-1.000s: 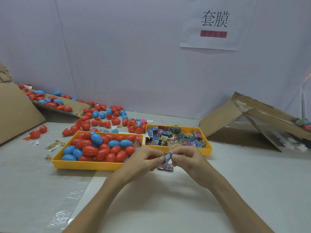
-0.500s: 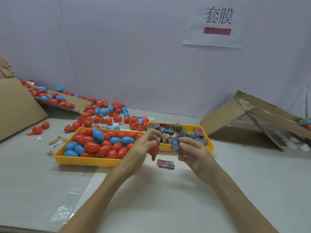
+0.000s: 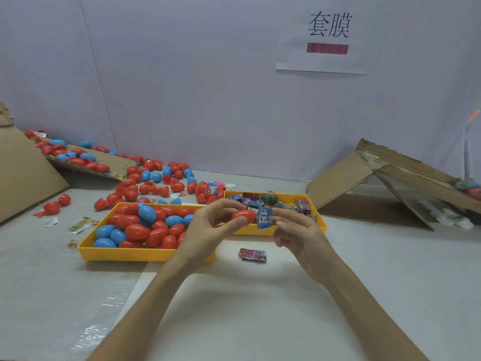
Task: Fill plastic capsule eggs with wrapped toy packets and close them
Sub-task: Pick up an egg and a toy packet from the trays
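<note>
Having drawn closer since half a second earlier, the left hand (image 3: 208, 227) pinched a red egg (image 3: 243, 216) against the blue packet (image 3: 264, 217) gripped by the right hand (image 3: 296, 230).

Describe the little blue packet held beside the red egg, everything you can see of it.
The blue packet is a small, squarish wrapped bundle, glossy and crinkled like plastic film, blue with a white printed patch. It stands roughly upright in the air before the yellow tray of similar packets. The right hand pinches its right side between fingers and thumb; its left side meets the red egg held by the left hand.
</note>
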Demonstrator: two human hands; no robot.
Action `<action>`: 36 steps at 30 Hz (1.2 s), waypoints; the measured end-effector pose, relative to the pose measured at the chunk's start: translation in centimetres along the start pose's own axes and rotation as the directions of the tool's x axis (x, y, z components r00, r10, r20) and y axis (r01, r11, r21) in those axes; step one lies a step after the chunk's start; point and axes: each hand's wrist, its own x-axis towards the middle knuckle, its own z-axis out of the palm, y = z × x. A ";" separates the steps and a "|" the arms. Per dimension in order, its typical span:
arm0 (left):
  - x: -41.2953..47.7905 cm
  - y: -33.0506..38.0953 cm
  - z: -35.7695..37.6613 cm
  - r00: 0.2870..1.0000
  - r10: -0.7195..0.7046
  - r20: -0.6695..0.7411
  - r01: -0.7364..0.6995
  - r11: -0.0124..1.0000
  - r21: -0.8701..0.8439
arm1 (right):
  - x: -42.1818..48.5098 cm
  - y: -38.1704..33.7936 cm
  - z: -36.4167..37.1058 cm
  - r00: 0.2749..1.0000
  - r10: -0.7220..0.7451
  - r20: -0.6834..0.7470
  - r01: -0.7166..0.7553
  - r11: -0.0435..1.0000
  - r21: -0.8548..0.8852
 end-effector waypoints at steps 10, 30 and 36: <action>0.1 -0.4 0.0 0.999 -0.014 0.046 0.012 0.999 0.032 | 0.0 0.3 -0.1 0.999 -0.018 0.047 0.024 0.991 -0.134; 0.2 -1.2 -0.1 0.998 0.016 0.061 -0.024 0.990 0.138 | 0.1 0.9 0.2 0.998 -0.039 0.044 0.048 0.973 -0.225; 0.3 -1.3 0.0 0.998 0.011 0.061 -0.022 0.983 0.183 | 0.1 1.0 -0.1 0.996 -0.050 0.073 0.067 0.962 -0.263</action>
